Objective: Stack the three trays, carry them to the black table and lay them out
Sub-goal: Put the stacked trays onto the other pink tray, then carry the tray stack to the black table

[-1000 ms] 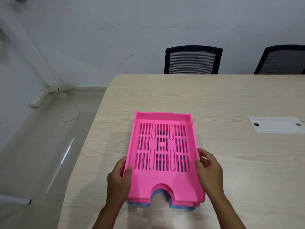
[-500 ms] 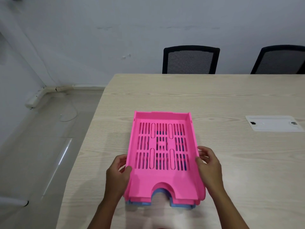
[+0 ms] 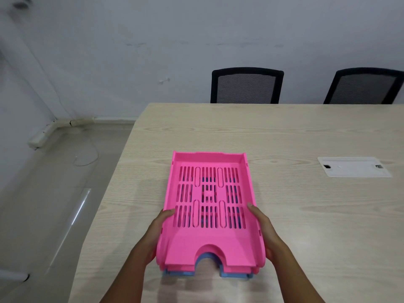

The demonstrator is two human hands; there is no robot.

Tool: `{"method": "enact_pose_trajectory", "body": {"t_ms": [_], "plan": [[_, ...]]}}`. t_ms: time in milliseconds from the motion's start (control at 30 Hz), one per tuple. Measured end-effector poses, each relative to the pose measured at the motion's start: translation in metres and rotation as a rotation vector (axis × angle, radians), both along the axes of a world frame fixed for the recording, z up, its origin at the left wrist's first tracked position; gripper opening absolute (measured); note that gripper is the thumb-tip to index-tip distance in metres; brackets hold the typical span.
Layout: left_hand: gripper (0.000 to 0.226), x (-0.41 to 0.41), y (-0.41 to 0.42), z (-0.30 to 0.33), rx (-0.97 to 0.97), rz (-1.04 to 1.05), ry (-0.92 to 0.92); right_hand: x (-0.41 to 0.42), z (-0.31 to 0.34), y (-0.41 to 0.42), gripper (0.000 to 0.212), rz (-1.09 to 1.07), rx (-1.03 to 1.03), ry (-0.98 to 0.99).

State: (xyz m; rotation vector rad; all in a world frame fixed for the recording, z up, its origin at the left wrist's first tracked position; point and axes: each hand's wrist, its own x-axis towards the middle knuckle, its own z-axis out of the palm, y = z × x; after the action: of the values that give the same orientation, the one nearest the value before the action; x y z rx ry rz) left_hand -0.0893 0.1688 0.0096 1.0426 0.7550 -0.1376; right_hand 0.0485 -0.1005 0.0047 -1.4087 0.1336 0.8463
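Left hand [image 3: 156, 234] and right hand [image 3: 263, 231] gripping side walls of slotted pink plastic tray [image 3: 209, 212], nested atop blue plastic tray [image 3: 235, 275], near left edge of light wooden table [image 3: 306, 132].

Head view, looking forward and down (close), over wooden table [image 3: 284, 132]

The pink tray [image 3: 209, 206] looks like smooth moulded plastic with a soft sheen, its floor slotted. Under it, the blue tray [image 3: 236, 274] shows the same plastic look. Both rest on the table [image 3: 306, 215], a pale wood-grain top with a matt finish. Right of the pink tray, a white cover plate [image 3: 354, 167] seems smooth plastic. Beyond the table, two chairs [image 3: 247, 85] have black mesh backs.
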Motion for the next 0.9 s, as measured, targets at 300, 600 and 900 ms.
{"method": "enact_pose_trajectory", "body": {"t_ms": [300,600,900], "plan": [[0.048,-0.025,-0.008,-0.008,0.006,0.068,0.004,-0.007,-0.009,-0.001,0.065,0.008,-0.027,-0.044],[0.046,-0.088,-0.019,-0.010,0.051,0.279,-0.039,-0.013,-0.015,0.029,0.049,0.180,0.033,0.021],[0.041,-0.183,-0.015,-0.011,0.076,0.614,-0.015,-0.052,-0.010,0.112,0.050,0.529,0.072,0.101]]}}
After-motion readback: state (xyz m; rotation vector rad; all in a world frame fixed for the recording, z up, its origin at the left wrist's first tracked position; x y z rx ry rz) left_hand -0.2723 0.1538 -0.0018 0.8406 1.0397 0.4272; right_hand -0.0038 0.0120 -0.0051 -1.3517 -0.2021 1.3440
